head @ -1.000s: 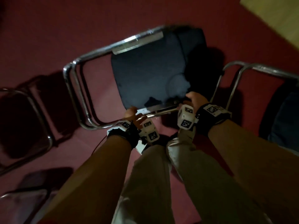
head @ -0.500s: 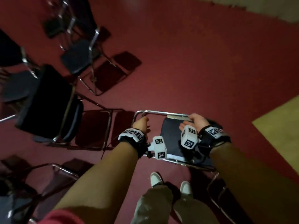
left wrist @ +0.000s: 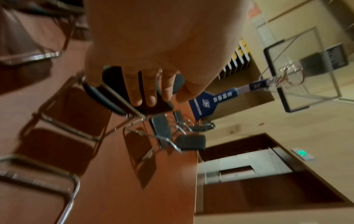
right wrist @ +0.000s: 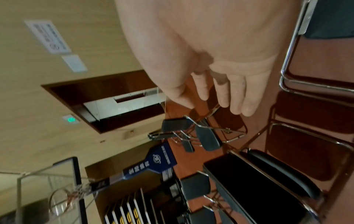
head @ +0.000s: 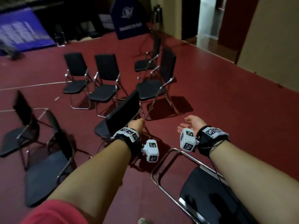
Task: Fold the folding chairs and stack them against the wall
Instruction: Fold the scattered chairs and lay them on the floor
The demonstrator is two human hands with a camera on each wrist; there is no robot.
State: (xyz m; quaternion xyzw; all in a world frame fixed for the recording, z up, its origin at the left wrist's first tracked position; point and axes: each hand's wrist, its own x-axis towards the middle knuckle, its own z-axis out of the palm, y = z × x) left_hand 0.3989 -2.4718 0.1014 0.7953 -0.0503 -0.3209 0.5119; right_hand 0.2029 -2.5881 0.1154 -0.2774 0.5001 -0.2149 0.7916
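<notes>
Seven chairs stand unfolded on the red floor [head: 226, 102], so most of the job is left. One folded chair [head: 202, 188] lies flat at the near right of the floor, its chrome frame looped toward the middle and its dark seat under the right forearm. It is not against a wall yet, as far as the head view shows. The nearest open chair [head: 119, 115] stands just ahead of the left hand, its backrest tilted toward the person. Two more [head: 76, 73] [head: 105, 78] sit side by side farther back, another two [head: 155, 83] [head: 150, 57] toward the far right corner, and two [head: 19, 126] [head: 48, 167] along the left edge. A blue banner [head: 129, 18] leans at the far wall beside a doorway [head: 208, 18].

Both arms reach forward at about waist height. The left hand [head: 136, 124] hovers just by the top corner of the nearest open chair's backrest; in the left wrist view its fingers [left wrist: 145, 91] are straight and together, holding nothing. Whether they already touch the backrest I cannot tell, since that view is blurred. The right hand [head: 193, 124] is spread, palm turned inward, fingers [right wrist: 235, 97] relaxed and empty, over bare floor well apart from any chair.

The next step looks like taking that nearest chair by its backrest to fold it.
</notes>
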